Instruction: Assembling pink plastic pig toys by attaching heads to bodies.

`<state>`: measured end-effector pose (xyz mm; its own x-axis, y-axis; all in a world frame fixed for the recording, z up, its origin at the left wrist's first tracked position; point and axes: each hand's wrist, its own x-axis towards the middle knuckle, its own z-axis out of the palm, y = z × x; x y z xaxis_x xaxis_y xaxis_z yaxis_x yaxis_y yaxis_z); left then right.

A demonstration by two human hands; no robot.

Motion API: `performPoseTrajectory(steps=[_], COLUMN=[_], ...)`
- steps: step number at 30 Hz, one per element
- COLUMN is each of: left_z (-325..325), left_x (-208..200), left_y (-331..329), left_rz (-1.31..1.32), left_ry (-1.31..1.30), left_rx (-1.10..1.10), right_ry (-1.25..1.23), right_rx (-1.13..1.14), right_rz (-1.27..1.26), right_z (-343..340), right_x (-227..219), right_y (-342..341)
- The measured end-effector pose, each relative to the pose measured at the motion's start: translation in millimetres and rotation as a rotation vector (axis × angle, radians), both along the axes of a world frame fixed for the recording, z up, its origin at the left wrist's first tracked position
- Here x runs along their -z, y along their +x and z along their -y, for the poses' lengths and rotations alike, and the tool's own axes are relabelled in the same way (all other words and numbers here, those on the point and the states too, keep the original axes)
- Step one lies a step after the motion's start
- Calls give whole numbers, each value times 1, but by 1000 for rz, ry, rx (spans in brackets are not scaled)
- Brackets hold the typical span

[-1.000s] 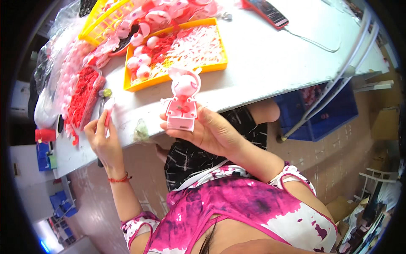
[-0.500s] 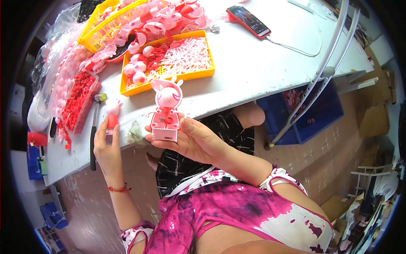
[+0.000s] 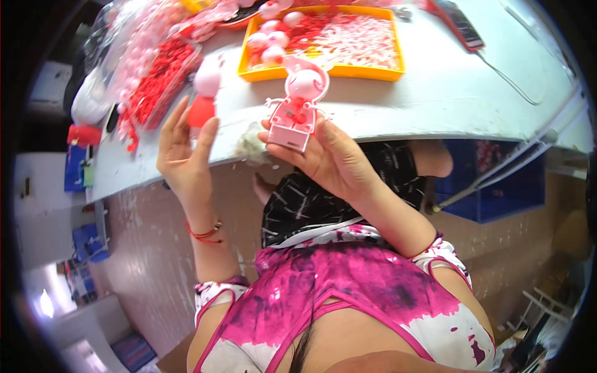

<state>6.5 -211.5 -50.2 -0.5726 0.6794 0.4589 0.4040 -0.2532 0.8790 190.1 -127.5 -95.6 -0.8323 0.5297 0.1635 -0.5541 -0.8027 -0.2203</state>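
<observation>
My left hand is closed around the lower part of a toy figure shell, pale pink above and red below, held upright over the table's near edge. My right hand grips a matching open figure half by its box-like base, between thumb and fingers. Its hollow inside faces up, showing a round pink head, small red and pink parts in the body, and thin arms sticking out at the sides. The two pieces are apart.
Beyond my hands lies a yellow tray of small red and pale pink parts and round heads. A clear box of red parts sits at the left. A phone with a cable is at the far right; a blue bin stands below the table.
My left hand has lifted its figure shell off the table. The view has shifted, so the table things appear higher and further right. My right hand keeps its hold on the figure half.
</observation>
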Motion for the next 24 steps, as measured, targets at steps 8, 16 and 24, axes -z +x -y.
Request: performPoseTrajectory(steps=[8, 16, 24], left_z=[-5, -16, -22], left_x=[-7, 6, 13], left_y=[40, 19, 16], left_rz=[139, 265, 275], left_ry=[72, 129, 132], left_rx=[209, 311, 306], right_ry=[17, 102, 126], right_rx=[68, 233, 258], right_rz=[-24, 109, 110], right_z=[-6, -7, -11], right_x=[3, -1, -2], right_y=[-32, -51, -50])
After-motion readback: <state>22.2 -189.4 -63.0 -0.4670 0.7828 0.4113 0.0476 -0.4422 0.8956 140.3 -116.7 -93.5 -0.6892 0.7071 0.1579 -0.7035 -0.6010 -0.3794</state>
